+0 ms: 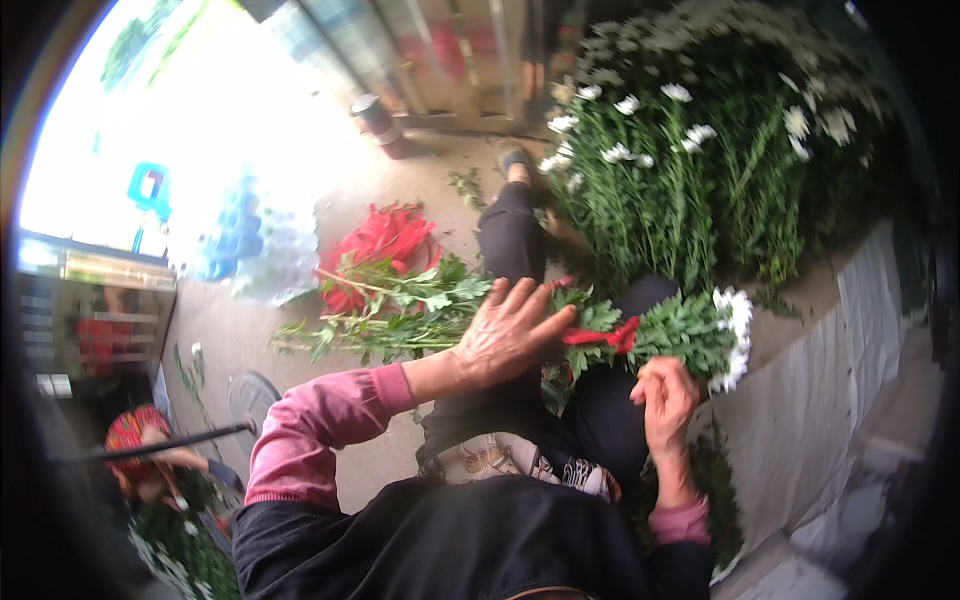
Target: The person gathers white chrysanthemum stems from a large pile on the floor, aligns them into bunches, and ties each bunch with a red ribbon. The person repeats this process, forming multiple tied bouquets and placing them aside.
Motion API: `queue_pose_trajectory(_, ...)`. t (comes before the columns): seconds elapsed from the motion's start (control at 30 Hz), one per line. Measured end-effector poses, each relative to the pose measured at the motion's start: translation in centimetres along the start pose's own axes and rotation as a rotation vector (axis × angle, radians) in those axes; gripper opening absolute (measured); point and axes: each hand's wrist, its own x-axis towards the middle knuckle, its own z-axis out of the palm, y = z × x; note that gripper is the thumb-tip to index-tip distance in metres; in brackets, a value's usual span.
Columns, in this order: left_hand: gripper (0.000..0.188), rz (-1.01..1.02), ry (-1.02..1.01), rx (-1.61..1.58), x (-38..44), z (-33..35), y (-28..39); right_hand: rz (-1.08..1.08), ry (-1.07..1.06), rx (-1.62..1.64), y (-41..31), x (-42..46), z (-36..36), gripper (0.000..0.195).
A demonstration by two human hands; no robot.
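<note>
A bunch of white chrysanthemums (679, 330) lies across my thighs, its stems pointing left and its blooms right. Red ribbon (619, 335) is tied round it below the flower heads. My left hand (506, 334) rests palm down over the leafy stems, fingers spread. At the near edge of the bunch, just below the blooms, my right hand (666, 397) has its fingers curled; whether it pinches anything cannot be seen. A heap of red ribbon strips (386, 244) lies on the floor beyond the stem ends.
A large pile of white chrysanthemums (652, 187) fills the upper right. Shrink-wrapped bottles (259, 236) stand at left, and a red canister (379, 127) is near the rack. Another person (150, 450) bends over flowers at lower left. A pale sheet (817, 375) covers floor at right.
</note>
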Motion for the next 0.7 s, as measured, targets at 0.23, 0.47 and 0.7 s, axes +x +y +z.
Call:
queue_pose_trajectory(0.23,0.072,0.166,0.035,-0.033,7.3,2.4,3.4,0.302,-0.195,0.951,3.2,0.4,4.6,0.083)
queue_pose_trajectory(0.47,0.077,0.358,0.178,-0.019,13.3,-0.5,7.2,0.134,0.421,1.353,3.3,2.9,-2.4,0.044)
queue_pose_trajectory(0.7,0.07,0.338,-0.069,-0.026,18.9,-0.6,6.6,-0.224,0.842,1.398,1.7,-1.4,-8.8,0.047)
